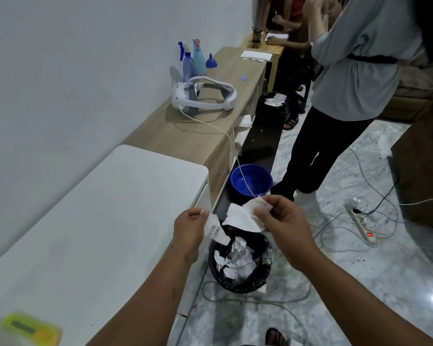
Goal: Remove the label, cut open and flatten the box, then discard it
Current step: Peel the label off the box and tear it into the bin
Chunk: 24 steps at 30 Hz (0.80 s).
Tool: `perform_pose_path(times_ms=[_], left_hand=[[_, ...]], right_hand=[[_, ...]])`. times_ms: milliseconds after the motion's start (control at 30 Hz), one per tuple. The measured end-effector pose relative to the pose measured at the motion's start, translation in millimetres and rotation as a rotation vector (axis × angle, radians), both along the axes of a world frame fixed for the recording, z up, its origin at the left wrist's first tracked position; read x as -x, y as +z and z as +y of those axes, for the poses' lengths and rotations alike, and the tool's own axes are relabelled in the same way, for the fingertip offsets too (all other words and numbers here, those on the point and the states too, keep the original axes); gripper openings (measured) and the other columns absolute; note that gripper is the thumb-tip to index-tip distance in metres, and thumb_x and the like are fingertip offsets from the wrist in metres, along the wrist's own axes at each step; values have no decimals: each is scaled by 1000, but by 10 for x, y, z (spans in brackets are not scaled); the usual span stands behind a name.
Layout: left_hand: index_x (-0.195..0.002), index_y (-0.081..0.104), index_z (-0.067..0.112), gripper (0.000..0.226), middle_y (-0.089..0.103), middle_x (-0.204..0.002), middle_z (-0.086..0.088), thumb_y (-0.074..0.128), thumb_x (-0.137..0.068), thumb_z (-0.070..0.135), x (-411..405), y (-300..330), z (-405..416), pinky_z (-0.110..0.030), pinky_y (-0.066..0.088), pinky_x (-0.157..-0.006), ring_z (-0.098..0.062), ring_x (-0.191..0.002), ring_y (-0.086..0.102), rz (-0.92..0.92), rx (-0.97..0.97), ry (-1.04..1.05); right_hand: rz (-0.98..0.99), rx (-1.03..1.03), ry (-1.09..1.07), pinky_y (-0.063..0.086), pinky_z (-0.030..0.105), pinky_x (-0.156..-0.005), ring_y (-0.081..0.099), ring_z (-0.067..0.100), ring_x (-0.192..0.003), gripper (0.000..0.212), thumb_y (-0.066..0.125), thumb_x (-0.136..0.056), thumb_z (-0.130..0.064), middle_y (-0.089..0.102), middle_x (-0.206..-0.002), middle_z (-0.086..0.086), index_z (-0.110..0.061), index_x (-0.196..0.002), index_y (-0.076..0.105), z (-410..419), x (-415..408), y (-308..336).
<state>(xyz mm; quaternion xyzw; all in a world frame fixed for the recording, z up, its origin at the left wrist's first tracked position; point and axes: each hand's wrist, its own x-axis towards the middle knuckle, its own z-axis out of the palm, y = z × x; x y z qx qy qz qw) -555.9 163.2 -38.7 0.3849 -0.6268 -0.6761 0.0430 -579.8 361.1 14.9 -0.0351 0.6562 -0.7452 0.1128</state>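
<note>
My left hand (189, 231) pinches a small torn piece of white label (216, 229) with printed lines on it. A larger torn piece of the label (243, 216) is pinched in my right hand (283, 221). Both pieces hang apart, just above a black bin (240, 264) lined with a black bag and holding crumpled white paper scraps. The bin stands on the floor beside the white table (98, 221). No box is in view.
A yellow object (28, 328) lies at the table's near left corner. On the wooden counter (193, 136) sit a white headset (203, 94) and spray bottles (191, 59). A blue basin (251, 179), second bin (273, 106), power strip (363, 227), cables and two people stand nearby.
</note>
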Motion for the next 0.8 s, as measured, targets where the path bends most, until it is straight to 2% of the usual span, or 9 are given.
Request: perform_pose_path(times_ms=[67, 200, 300, 400, 500, 567, 667, 800], left_hand=[[-108, 66, 9, 18, 71, -97, -8, 62, -96, 21, -12, 117, 131, -30, 56, -66, -16, -77, 68, 30, -171, -72], [-111, 64, 6, 28, 73, -102, -17, 60, -97, 29, -49, 239, 249, -32, 58, -65, -22, -80, 71, 66, -407, -201], [-122, 57, 5, 34, 71, -111, -17, 68, -90, 7, -104, 195, 198, -33, 60, -68, -24, -85, 72, 100, -379, -251], [-122, 55, 6, 41, 69, -113, -17, 69, -86, -6, -170, 134, 122, -32, 60, -68, -23, -84, 73, 108, -309, -268], [-117, 56, 10, 40, 67, -114, -16, 72, -83, -5, -227, 107, 67, -31, 60, -66, -21, -83, 73, 109, -228, -257], [-118, 55, 12, 45, 67, -113, -14, 75, -81, -4, -242, 97, 30, -29, 60, -66, -20, -84, 72, 121, -183, -259], [-126, 53, 13, 53, 68, -111, -11, 75, -81, -5, -246, 116, -14, -27, 58, -66, -23, -90, 72, 156, -196, -261], [-127, 54, 12, 52, 67, -111, -7, 72, -83, -5, -284, 113, -101, -25, 57, -66, -17, -86, 74, 180, -225, -309]], right_hand=[[-87, -25, 38, 55, 21, -61, 71, 12, -77, 21, 68, -87, 2, 76, -91, 6, -10, -103, 67, -93, 24, -152], [-64, -200, 39, 58, 28, -67, 72, 22, -83, 21, 71, -85, -2, 76, -92, 4, -16, -101, 68, -207, 45, -405], [-28, -306, 61, 57, 25, -61, 71, 19, -81, 28, 72, -85, -5, 73, -95, 2, -19, -109, 65, -259, 40, -451], [49, -455, 91, 52, 15, -58, 65, 6, -82, 51, 75, -83, -11, 61, -108, -10, -29, -124, 51, -310, 16, -457], [379, -755, 5, 41, 12, -73, 52, 5, -91, 40, 77, -79, -20, 52, -105, -12, -24, -111, 55, -317, 5, -489], [516, -842, 62, 43, 16, -76, 54, 7, -93, 31, 76, -80, -29, 53, -104, -12, -22, -106, 62, -363, -31, -493], [418, -852, 206, 52, 21, -74, 59, 3, -87, 42, 72, -82, -44, 57, -106, -13, -23, -117, 64, -465, -120, -491], [255, -718, 318, 55, 19, -66, 65, -2, -74, 26, 71, -87, -35, 71, -84, -14, -25, -111, 69, -542, -158, -432]])
